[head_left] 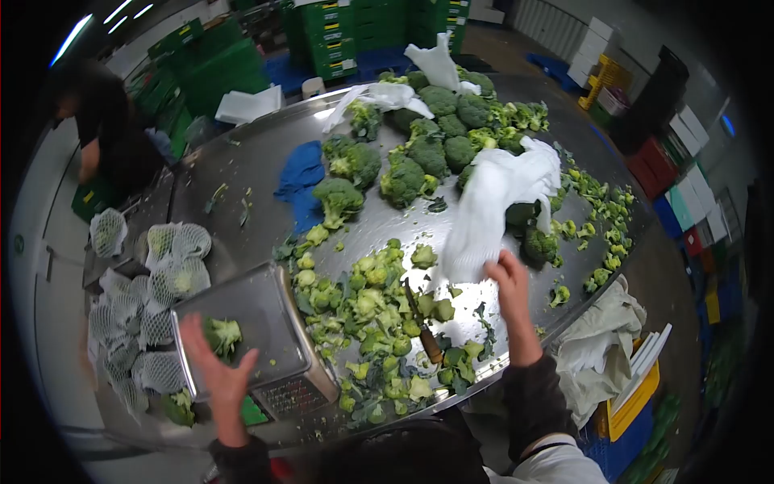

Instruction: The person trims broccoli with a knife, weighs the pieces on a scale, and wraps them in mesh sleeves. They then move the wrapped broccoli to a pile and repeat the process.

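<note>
My left hand (219, 373) is over the weighing scale (274, 323), thumb and fingers spread apart. Just beyond it, a broccoli head (222, 335) rests on the scale's metal pan. My right hand (513, 297) has its fingers bent at the lower edge of a white foam net (492, 198), which drapes over broccoli and looks blurred at its lower end. Between the hands lie a knife with a brown handle (430, 345) and a heap of cut broccoli stalks (371, 306).
Whole broccoli heads (423, 153) pile up at the table's far side, near a blue cloth (303, 181). Netted broccoli heads (153, 298) stand left of the scale. Small florets (609, 222) line the right edge. Another person (113, 129) works at far left, before green crates (322, 36).
</note>
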### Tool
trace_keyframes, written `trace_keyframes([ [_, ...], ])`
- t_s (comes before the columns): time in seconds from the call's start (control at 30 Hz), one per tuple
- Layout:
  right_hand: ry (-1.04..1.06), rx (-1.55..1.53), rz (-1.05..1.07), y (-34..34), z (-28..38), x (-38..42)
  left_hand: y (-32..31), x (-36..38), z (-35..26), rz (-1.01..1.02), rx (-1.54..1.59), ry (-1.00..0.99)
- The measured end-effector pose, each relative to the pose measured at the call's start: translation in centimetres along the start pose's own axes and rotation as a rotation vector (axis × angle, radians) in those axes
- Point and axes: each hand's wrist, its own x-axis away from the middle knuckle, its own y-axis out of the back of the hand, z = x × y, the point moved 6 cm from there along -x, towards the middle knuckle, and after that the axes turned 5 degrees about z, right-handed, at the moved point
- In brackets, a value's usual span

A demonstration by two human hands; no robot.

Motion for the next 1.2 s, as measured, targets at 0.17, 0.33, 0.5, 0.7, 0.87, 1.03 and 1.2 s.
trace_keyframes([
  [0.17,-0.270,-0.283,0.360,-8.9,-1.5,9.4,-10.3,3.1,-9.3,0.592,1.409,0.320],
  [0.33,-0.402,-0.397,0.394,-9.0,-3.0,11.2,-12.6,4.7,-10.9,0.634,1.564,0.536],
  [0.5,-0.278,-0.641,-0.052,-2.6,-4.9,8.8,-12.3,7.6,-6.7,0.686,1.410,0.603],
  [0.7,-0.316,1.010,0.339,-5.0,-4.6,7.7,-11.5,11.0,-6.8,0.806,1.323,0.588],
  [0.87,0.006,0.085,0.561,-13.9,0.5,7.3,-11.6,12.2,-9.5,0.863,1.437,0.565],
  [1.03,-0.167,-0.132,0.496,-16.7,-1.1,7.7,-11.1,12.9,-8.9,0.836,1.562,0.655],
  [1.2,-0.622,-0.744,0.382,-19.7,-5.8,10.2,-11.7,12.1,-7.3,0.543,2.098,0.776],
])
